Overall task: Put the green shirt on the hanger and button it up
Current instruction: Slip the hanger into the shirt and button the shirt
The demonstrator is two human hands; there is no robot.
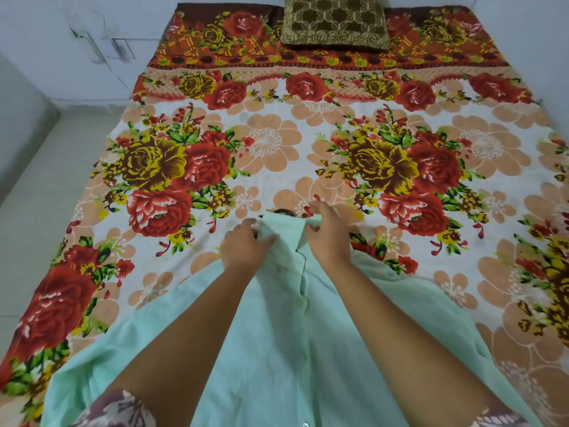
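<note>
At 9 o'clock a strip of pale floor (pixel 46 186) runs beside the bed, and at 10 o'clock white cupboard doors (pixel 101 47) with metal handles stand against the wall. The bed (pixel 308 155) fills most of the view under a sheet printed with red and yellow roses.

The green shirt (pixel 277 349) lies front-up on the sheet. It spreads from the centre down to 6 o'clock, with its collar pointing toward 12 o'clock. The left forearm comes in from 7 o'clock out of a patterned sleeve (pixel 117 408). The left hand (pixel 246 241) lies on the collar's left side, its fingers curled into the cloth and bunching it.

Just above the collar, the dark curved hook of the hanger (pixel 284 212) peeps out onto the sheet; the rest of it is hidden under the cloth. The two front edges meet down the middle, where a pale button (pixel 303 303) shows. A small dark gap opens just below the collar, and I cannot tell whether the top is fastened.

The right hand (pixel 328 235) comes up from 5 o'clock and holds the collar's right side, the cloth pinched between thumb and curled fingers. The two hands are near each other, with the placket between them.

At 12 o'clock a brown and gold cushion (pixel 335 23) rests at the head of the bed.
</note>
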